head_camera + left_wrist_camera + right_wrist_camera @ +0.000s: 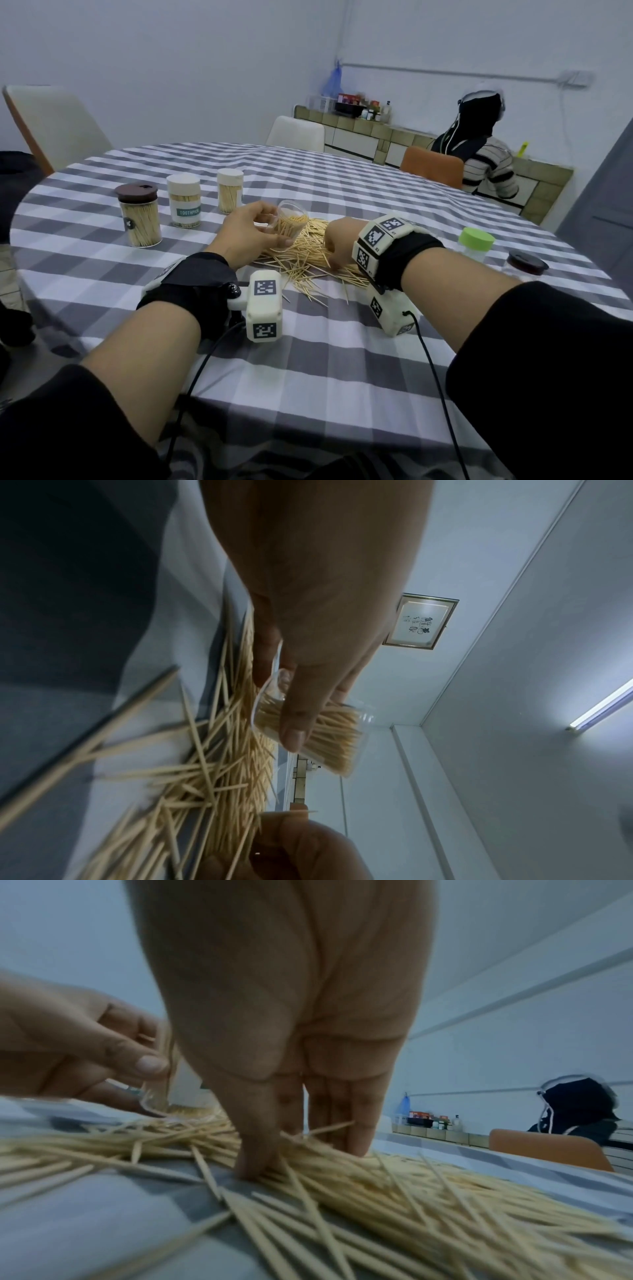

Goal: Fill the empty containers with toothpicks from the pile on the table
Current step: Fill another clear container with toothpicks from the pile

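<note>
Toothpicks [308, 253] piled, mostly crosswise; left hand [246, 233] grips tilted container [291, 219]; right hand [337, 245] pinches pile.

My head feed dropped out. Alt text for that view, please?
Left hand grips a tilted clear container of toothpicks over the toothpick pile; right hand gathers from it. Three filled, lidded jars stand behind on the left.

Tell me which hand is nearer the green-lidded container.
Right. The right hand digs into the toothpick pile, with the green-lidded container off to its right; the left hand is farther left, gripping the clear jar.
</note>
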